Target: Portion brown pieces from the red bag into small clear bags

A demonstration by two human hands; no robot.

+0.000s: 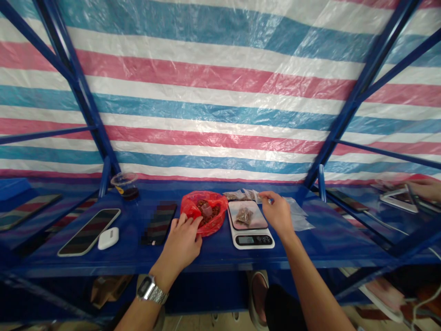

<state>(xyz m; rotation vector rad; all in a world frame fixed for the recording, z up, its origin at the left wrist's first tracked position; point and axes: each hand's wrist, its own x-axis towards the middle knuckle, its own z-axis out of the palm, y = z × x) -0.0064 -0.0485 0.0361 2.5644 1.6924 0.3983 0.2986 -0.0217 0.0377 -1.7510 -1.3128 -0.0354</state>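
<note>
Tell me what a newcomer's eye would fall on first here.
A pink, blue and white striped tarpaulin fills the background behind the blue metal shelf. On the shelf, a red plastic bag lies under the left hand, beside a white digital scale near the right hand.

Beside the right hand, only thin plastic bags lie to the right, before a blue shelf post. Leftward, the kitchen scale and red bag stand in its way, while a strip of blue shelf runs along the near edge in front of them.
</note>
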